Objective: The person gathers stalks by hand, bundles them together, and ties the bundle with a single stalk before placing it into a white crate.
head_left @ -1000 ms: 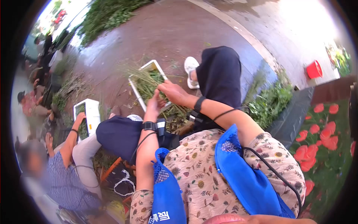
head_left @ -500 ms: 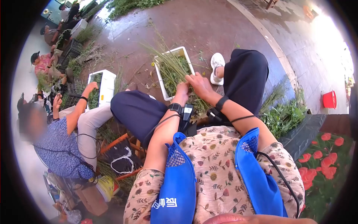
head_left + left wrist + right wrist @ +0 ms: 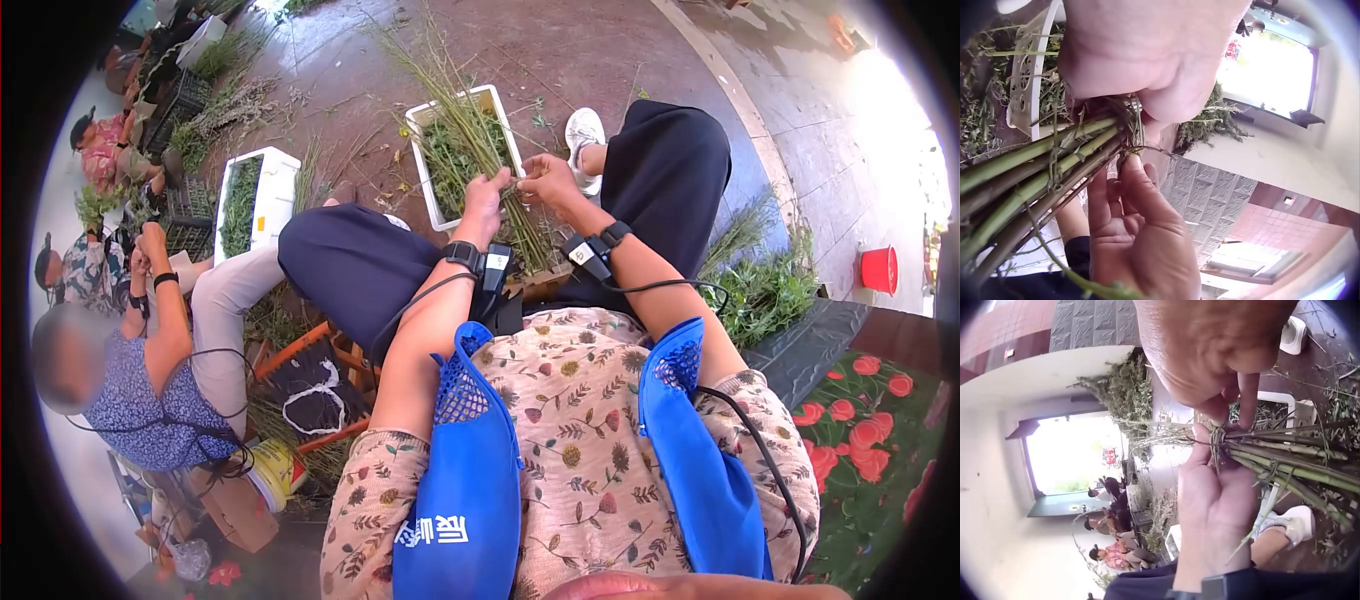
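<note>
My left hand point(image 3: 486, 198) grips a bundle of long green and brown plant stems point(image 3: 472, 130) between my knees. A thin plant strand point(image 3: 1215, 442) is wound round the bundle at the grip. My right hand point(image 3: 552, 184) is close beside the left one; its thumb and fingertips pinch the strand at the side of the bundle. In the left wrist view the right thumb presses against the twisted strand, and thick cut stem ends point(image 3: 1041, 165) fan out to the left. Beyond the hands stands a white plastic crate point(image 3: 430, 205) holding leafy cuttings, partly covered by the bundle.
At left a seated person point(image 3: 165, 340) is beside a white foam box point(image 3: 268, 215) of greens. A wooden stool point(image 3: 330, 435) stands between us. Leafy plants point(image 3: 765, 300) lie at right, with a red bucket point(image 3: 879, 270) beyond. Cables run from both wrist cameras.
The hands have turned so the bundle points more steeply away over the crate. The right hand has shifted from on top of the bundle to its right side. The neighbour's hand has left the foam box.
</note>
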